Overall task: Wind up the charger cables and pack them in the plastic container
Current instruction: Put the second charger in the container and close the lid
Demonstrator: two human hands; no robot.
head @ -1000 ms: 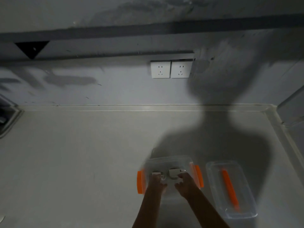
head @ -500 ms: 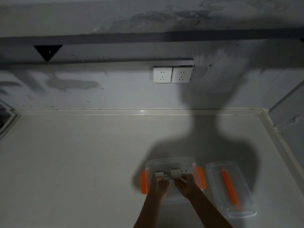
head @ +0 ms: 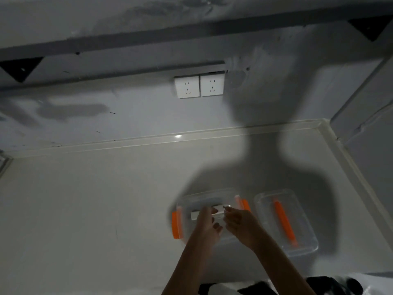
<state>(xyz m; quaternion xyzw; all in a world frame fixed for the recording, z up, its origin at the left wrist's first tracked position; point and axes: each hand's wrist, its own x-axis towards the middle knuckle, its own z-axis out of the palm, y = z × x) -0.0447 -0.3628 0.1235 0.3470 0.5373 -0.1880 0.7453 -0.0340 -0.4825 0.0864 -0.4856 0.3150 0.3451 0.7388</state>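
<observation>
The box (head: 210, 211), orange clips at both ends, is the landmark. Over its left half the left hand (head: 207, 220) curls partly shut on a white charger (head: 196, 215) low inside. Over the right half the right hand (head: 239, 219) pinches near a second white block (head: 220, 209); its hold is too blurred to judge. Cables are not visible. Best to seat both flat, loops tucked under the rim. Right of the box lies the lid (head: 286, 222).

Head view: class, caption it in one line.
Both hands, left and right, settle white chargers in the clear container.
</observation>
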